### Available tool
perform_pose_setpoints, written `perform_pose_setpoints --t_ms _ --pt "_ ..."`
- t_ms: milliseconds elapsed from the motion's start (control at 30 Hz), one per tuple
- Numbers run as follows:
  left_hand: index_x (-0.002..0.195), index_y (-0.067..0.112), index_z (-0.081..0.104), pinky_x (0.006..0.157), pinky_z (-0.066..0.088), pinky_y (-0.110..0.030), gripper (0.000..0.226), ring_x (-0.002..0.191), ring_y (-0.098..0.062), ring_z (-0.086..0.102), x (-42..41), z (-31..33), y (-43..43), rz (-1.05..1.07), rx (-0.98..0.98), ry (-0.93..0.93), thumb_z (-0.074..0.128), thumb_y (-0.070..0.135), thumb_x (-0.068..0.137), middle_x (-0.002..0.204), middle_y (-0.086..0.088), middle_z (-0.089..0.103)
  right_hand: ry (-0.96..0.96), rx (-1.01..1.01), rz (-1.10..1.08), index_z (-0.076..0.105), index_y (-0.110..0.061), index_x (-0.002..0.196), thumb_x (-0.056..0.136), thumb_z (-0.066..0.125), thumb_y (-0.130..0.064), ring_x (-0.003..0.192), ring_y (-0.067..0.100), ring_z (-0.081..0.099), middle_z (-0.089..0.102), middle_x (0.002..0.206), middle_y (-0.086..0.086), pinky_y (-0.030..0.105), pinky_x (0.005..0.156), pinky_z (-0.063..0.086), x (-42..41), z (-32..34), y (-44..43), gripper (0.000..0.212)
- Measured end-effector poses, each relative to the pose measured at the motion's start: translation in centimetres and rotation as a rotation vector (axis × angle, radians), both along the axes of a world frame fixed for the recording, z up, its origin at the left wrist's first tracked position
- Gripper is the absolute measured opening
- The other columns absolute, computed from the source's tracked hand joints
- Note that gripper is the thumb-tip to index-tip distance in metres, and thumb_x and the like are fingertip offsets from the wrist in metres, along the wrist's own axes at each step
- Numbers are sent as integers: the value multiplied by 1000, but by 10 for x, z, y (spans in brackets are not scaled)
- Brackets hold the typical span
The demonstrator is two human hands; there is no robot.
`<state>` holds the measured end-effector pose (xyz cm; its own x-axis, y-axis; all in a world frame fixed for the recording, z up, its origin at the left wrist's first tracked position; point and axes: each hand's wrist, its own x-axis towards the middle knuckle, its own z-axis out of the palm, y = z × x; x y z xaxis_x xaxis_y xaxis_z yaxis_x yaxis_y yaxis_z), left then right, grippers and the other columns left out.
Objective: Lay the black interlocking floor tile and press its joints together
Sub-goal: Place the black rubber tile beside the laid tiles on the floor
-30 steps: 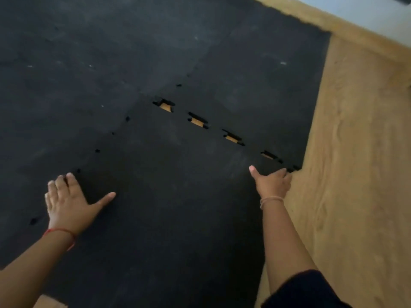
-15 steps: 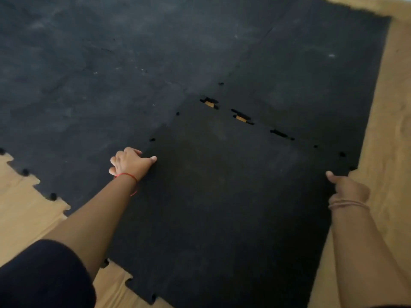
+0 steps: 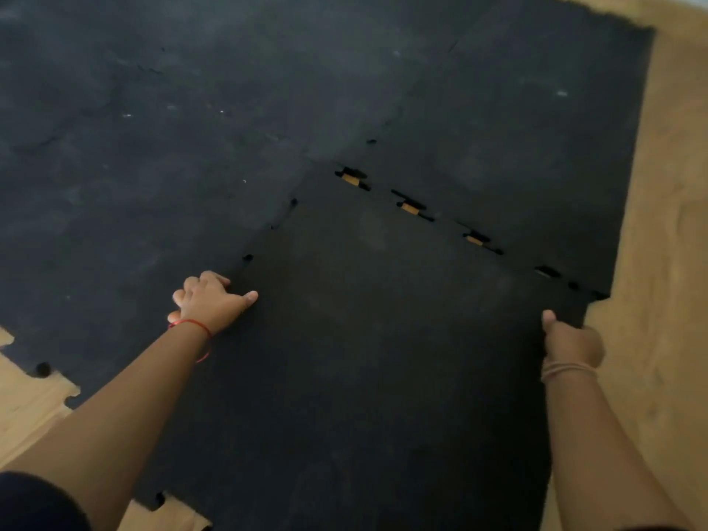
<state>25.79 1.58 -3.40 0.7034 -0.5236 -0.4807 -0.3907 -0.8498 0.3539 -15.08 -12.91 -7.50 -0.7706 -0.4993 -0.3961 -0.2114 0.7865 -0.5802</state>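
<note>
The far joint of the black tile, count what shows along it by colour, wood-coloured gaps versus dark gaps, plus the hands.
Wood-coloured gaps: 3
Dark gaps, no wood showing: 1
Hands: 2, left hand and right hand
Total: 6

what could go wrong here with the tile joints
1. The far seam shows wood-coloured gaps between the new tile and the laid tile beyond it; pressing now might trap tabs on top rather than seat them.
2. The right hand grips the tile's edge by the bare wooden floor; a pull could drag the tile and widen those gaps.
3. The left hand sits fisted on the left seam, so fingers could get pinched.
</note>
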Motion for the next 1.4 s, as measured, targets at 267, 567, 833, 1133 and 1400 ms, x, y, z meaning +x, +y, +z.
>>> perform_pose_setpoints --t_ms 267,567,833,1133,1400 --pt "133 1 39 107 29 -53 80 129 -41 31 -19 2 -19 -227 -192 -258 71 43 73 138 -22 37 -2 -60 123 47 -3 132 82 68 -35 123 39 47 49 136 20 46 101 42 -4 8 5 63" --pt "133 -5 37 105 33 -45 78 127 -40 40 -2 13 -68 18 -162 254 66 43 79 142 -22 41 -284 -273 -25 50 -3 132 84 67 -18 124 32 48 54 133 15 40 102 39 -13 20 19 53" --pt "123 -6 49 102 39 -47 53 120 -43 47 -22 29 -107 -90 -334 -2 56 33 89 129 -29 50 -271 -514 -281 53 -4 127 89 55 -7 117 20 54 60 124 10 26 93 38 -46 46 10 39" --pt "131 -4 40 104 34 -45 65 124 -44 40 -26 1 -96 -283 -29 -144 64 32 83 134 -28 43 -87 -80 263 27 -13 146 86 66 -19 137 34 31 30 152 13 44 111 32 -38 23 -3 73" --pt "132 2 38 104 39 -45 70 121 -40 43 -18 -3 -87 -163 -217 94 75 19 75 136 -23 38 -147 -126 84 45 -6 136 81 71 -20 119 31 50 47 139 12 37 91 44 -36 15 24 63"
